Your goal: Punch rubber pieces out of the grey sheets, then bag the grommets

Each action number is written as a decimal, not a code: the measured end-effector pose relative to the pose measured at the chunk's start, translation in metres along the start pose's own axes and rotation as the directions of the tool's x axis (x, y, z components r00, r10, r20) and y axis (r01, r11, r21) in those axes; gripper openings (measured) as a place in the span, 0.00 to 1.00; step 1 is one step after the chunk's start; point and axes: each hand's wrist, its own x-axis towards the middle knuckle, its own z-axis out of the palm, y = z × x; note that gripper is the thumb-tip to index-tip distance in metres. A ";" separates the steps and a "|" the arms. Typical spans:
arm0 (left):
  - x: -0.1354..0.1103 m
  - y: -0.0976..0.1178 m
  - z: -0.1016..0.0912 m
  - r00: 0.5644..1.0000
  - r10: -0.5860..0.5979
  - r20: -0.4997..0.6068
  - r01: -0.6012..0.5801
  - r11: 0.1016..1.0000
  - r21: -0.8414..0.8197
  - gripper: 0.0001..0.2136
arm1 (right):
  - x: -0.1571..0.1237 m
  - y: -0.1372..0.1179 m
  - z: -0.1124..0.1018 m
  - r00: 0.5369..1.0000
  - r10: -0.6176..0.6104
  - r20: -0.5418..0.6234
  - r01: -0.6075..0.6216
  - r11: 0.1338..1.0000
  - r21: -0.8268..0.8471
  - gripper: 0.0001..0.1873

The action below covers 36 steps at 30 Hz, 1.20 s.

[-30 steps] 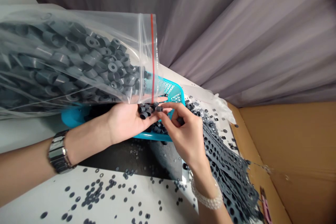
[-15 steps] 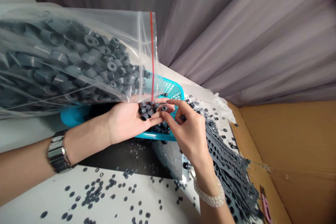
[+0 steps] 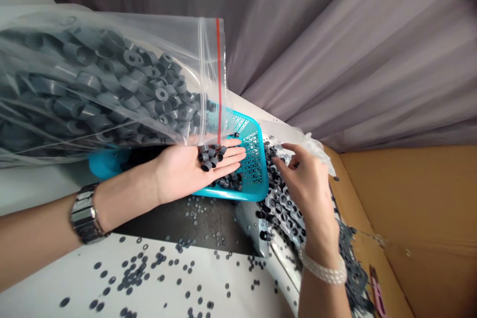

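Note:
My left hand [image 3: 179, 166] lies palm up with its fingers stretched out, and several small grey tube-shaped pieces [image 3: 211, 156] rest on the palm and finger bases. Its fingers reach over a blue plastic basket [image 3: 265, 179] with more dark pieces inside. To the right of the basket, my right hand [image 3: 309, 184] hovers at a pile of loose dark pieces [image 3: 276, 171], thumb and forefinger apart; I see nothing between them. A clear zip bag [image 3: 156, 30] full of larger-looking grey tube pieces [image 3: 162, 94] lies just above my left hand and partly covers the basket.
Perforated dark sheets [image 3: 354, 278] lie under and beyond my right wrist. Small dark discs [image 3: 134, 273] are scattered over the white table [image 3: 156, 303]. Pink-handled snips [image 3: 378, 295] lie by the cardboard [image 3: 410, 208] at right. A grey curtain [image 3: 316, 49] hangs behind.
My right hand has moved right, from the left fingertips to the pile beside the basket. The ring-like piece it held between thumb and forefinger no longer shows. My left hand is almost still.

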 end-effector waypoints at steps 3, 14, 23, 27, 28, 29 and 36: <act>-0.001 -0.001 0.003 1.000 -0.006 -0.020 0.006 1.000 0.006 0.23 | -0.005 -0.010 0.001 0.998 -0.058 0.027 0.053 0.988 0.145 0.17; 0.002 -0.002 0.004 0.995 0.053 -0.085 -0.055 0.998 -0.020 0.12 | -0.029 -0.052 0.029 0.973 -0.190 0.130 0.072 0.788 0.612 0.11; 0.002 -0.003 0.004 0.993 0.079 -0.087 -0.084 0.995 -0.057 0.13 | -0.026 -0.048 0.023 0.969 -0.206 0.139 0.086 0.803 0.590 0.13; 0.003 -0.003 0.002 0.990 0.089 -0.113 -0.095 0.995 -0.043 0.13 | -0.029 -0.053 0.026 0.960 -0.257 0.116 0.138 0.787 0.602 0.13; 0.003 -0.003 0.003 0.989 0.092 -0.114 -0.097 0.994 -0.041 0.12 | -0.029 -0.053 0.028 0.959 -0.257 0.117 0.137 0.786 0.602 0.12; 0.003 -0.003 0.004 0.989 0.094 -0.113 -0.099 0.994 -0.042 0.12 | -0.029 -0.052 0.030 0.960 -0.254 0.119 0.133 0.786 0.603 0.12; 0.001 -0.001 0.011 0.985 0.083 -0.149 -0.097 0.992 -0.086 0.15 | -0.024 -0.043 0.026 0.957 -0.236 0.168 0.101 0.814 0.573 0.12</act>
